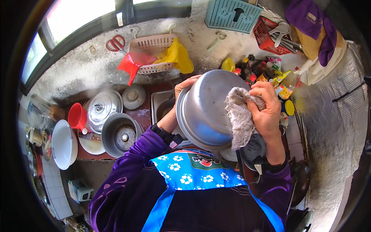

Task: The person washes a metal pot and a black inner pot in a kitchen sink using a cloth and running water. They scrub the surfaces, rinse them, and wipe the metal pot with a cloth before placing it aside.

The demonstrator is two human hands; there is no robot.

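A metal inner cooking pot (pixel 211 107) is held up before my chest, tilted so that its outer base shows. My left hand (pixel 185 87) grips it on the left near the rim; part of that hand is hidden behind the pot. In my right hand (pixel 265 107) is a bunched, pale mesh cloth (pixel 242 116), pressed against the right edge of the pot's base. Beneath and behind the pot lies a metal sink (pixel 162 101), partly covered. Left of my left forearm stands a grey cooker body (pixel 120 134) with a round metal piece at its centre.
A metal lid (pixel 105 109), red dipper (pixel 77 116) and white basin (pixel 64 144) stand left. Bottles (pixel 287 87) and jars crowd the right back. On the wall hang a pink basket (pixel 152 43), red-handled scissors (pixel 116 44) and a red utensil basket (pixel 266 36).
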